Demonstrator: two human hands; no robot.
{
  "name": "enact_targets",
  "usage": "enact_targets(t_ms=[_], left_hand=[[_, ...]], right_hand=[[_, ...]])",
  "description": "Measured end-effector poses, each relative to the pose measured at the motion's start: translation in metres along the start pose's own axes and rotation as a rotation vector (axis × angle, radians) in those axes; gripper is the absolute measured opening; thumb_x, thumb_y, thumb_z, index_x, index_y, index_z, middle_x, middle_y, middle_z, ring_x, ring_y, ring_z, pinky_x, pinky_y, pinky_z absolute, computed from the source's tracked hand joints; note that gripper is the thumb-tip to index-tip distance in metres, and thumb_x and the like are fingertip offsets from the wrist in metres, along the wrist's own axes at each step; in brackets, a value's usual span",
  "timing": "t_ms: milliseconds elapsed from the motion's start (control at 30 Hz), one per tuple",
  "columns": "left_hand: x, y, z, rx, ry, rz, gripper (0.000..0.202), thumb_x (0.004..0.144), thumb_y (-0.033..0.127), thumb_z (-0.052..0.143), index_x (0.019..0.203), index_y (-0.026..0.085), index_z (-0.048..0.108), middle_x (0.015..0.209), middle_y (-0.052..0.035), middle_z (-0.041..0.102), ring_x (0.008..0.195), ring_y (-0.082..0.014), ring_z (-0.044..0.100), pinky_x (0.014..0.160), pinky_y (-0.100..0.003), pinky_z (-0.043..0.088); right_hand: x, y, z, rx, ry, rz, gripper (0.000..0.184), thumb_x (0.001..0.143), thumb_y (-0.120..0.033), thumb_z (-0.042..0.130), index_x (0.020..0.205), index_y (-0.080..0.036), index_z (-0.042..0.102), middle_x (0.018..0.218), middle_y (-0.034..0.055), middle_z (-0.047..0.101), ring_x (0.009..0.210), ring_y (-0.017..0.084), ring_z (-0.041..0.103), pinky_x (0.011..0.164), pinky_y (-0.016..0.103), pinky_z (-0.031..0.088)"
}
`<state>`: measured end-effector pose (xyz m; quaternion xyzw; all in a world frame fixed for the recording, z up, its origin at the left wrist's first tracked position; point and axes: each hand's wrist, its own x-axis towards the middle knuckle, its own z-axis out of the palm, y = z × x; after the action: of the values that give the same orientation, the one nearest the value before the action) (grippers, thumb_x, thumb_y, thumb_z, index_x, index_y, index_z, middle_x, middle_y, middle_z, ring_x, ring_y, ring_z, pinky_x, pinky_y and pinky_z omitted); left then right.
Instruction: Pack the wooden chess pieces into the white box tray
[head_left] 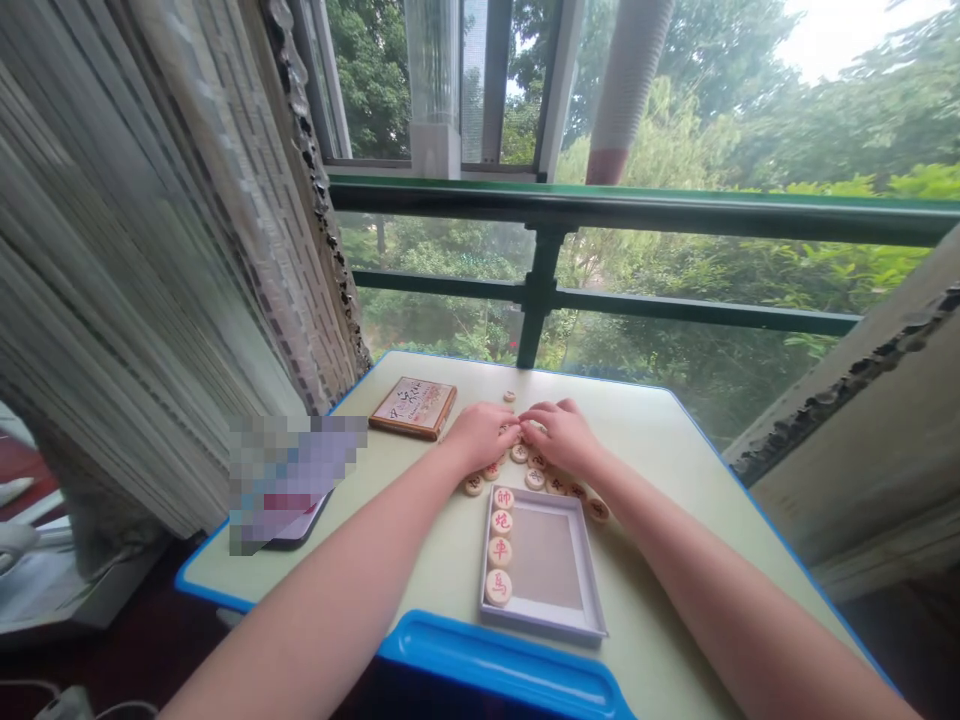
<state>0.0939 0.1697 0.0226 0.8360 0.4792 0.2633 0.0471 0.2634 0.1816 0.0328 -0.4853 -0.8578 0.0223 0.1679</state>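
Both my hands reach over a loose cluster of round wooden Chinese chess pieces on the table. My left hand lies low at the cluster's left side, its fingers bent loosely over some pieces. From the right comes my right hand, fingers stretched out and slightly apart. The fingertips of both hands nearly meet, and what lies under them is partly hidden. Closer to me is a shallow, pale box tray. Down its left side runs a column of several red-marked pieces.
A decorated box lid lies at the back left. One single piece sits beyond my hands. A pixelated phone-like object is on the left. The pale table has a blue rim; a green railing stands behind it, curtains beside.
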Motion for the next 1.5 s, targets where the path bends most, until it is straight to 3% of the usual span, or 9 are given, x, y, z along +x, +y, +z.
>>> enact_targets(t_ms=[200,400,567,700,833,967,1300,1400,1500], left_hand=[[0.001,0.011,-0.001,0.059,0.037,0.021,0.024,0.082,0.026,0.049,0.091,0.021,0.070,0.098,-0.0055,0.070,0.095,-0.0205,0.061,0.087,-0.033,0.044],[-0.001,0.013,-0.006,0.097,-0.016,0.003,0.024,0.083,0.028,0.047,0.084,0.022,0.071,0.088,-0.0050,0.071,0.091,-0.0210,0.061,0.086,-0.035,0.043],[0.000,0.007,-0.007,0.091,-0.084,-0.010,0.024,0.082,0.029,0.048,0.080,0.023,0.071,0.100,-0.0025,0.070,0.098,-0.0213,0.058,0.090,-0.035,0.040],[0.000,0.006,-0.006,0.087,-0.082,-0.009,0.023,0.082,0.028,0.049,0.082,0.022,0.071,0.101,-0.0030,0.070,0.099,-0.0210,0.058,0.091,-0.035,0.039],[0.000,0.008,-0.006,0.091,-0.078,-0.010,0.023,0.082,0.027,0.048,0.081,0.022,0.071,0.098,-0.0041,0.070,0.097,-0.0210,0.059,0.090,-0.036,0.039],[0.000,0.009,-0.007,0.100,-0.073,-0.030,0.023,0.081,0.026,0.048,0.082,0.021,0.071,0.096,-0.0051,0.070,0.097,-0.0213,0.058,0.090,-0.036,0.039],[-0.001,0.008,-0.007,0.046,-0.009,-0.026,0.019,0.079,0.028,0.055,0.084,0.020,0.071,0.094,-0.0063,0.070,0.097,-0.0232,0.057,0.090,-0.038,0.040],[-0.001,0.009,-0.007,0.050,0.007,-0.034,0.019,0.079,0.029,0.057,0.089,0.020,0.070,0.094,-0.0069,0.070,0.097,-0.0238,0.057,0.089,-0.039,0.040],[-0.001,0.009,-0.007,0.049,0.057,-0.046,0.025,0.077,0.032,0.060,0.097,0.020,0.068,0.096,-0.0065,0.070,0.096,-0.0238,0.058,0.089,-0.039,0.041]], right_hand=[[0.001,-0.002,0.000,-0.052,-0.007,0.073,0.030,0.086,-0.034,0.043,0.091,-0.021,0.070,0.093,0.0059,0.068,0.083,0.021,0.047,0.083,0.033,0.029],[0.002,0.001,0.003,-0.070,0.005,0.118,0.033,0.087,-0.036,0.041,0.103,-0.023,0.068,0.099,0.0070,0.066,0.087,0.022,0.047,0.083,0.033,0.028],[0.001,0.007,0.003,-0.069,-0.024,0.152,0.034,0.088,-0.028,0.039,0.092,-0.021,0.071,0.094,0.0078,0.066,0.083,0.020,0.048,0.082,0.032,0.027],[-0.001,0.012,0.003,-0.026,-0.022,0.202,0.032,0.086,-0.031,0.042,0.101,-0.023,0.069,0.096,0.0081,0.064,0.088,0.021,0.046,0.084,0.032,0.028],[-0.002,0.015,0.002,0.044,-0.045,0.194,0.028,0.083,-0.034,0.048,0.100,-0.026,0.070,0.096,0.0064,0.063,0.088,0.021,0.044,0.084,0.031,0.030],[-0.002,0.015,0.000,0.113,-0.041,0.221,0.027,0.079,-0.037,0.053,0.092,-0.022,0.071,0.091,0.0072,0.062,0.088,0.022,0.044,0.083,0.031,0.032],[-0.008,0.010,-0.005,0.361,0.065,0.299,0.019,0.073,-0.034,0.063,0.084,-0.019,0.068,0.082,0.0055,0.066,0.103,0.025,0.043,0.090,0.036,0.035],[-0.008,0.007,-0.007,0.490,0.094,0.312,0.020,0.072,-0.033,0.065,0.083,-0.017,0.066,0.088,0.0065,0.067,0.097,0.022,0.050,0.088,0.035,0.038],[-0.010,0.002,-0.011,0.738,0.089,0.362,0.033,0.072,-0.035,0.065,0.099,-0.016,0.062,0.090,0.0072,0.067,0.082,0.017,0.058,0.075,0.032,0.044]])
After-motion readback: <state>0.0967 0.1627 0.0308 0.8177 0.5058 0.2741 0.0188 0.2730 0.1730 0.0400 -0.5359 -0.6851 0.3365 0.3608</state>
